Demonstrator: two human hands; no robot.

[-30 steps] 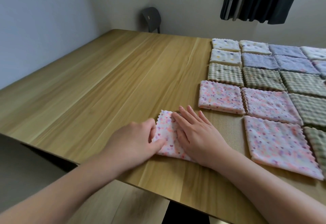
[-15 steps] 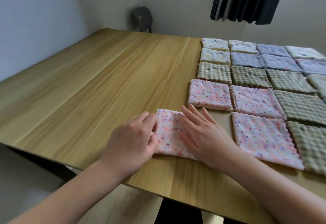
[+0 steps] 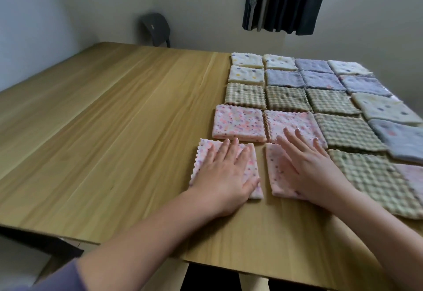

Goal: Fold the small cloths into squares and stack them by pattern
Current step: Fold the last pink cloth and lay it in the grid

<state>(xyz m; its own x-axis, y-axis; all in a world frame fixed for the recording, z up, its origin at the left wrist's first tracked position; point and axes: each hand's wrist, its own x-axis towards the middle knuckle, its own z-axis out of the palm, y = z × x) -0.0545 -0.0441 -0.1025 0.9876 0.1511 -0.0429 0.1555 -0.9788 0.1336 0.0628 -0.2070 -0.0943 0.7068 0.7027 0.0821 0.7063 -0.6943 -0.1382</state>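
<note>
pink cloth [image 3: 203, 155] pressed flat under left hand [image 3: 225, 174] on table [image 3: 114, 119]

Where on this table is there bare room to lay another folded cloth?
The whole left half of the table is bare wood, from its left edge to the pink cloth under the left hand. A bare strip also runs along the near edge. The right side is crowded: folded squares lie edge to edge.

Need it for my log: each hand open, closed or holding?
Left hand: open, flat on a pink cloth.
Right hand: open, flat on the next pink cloth.
</note>
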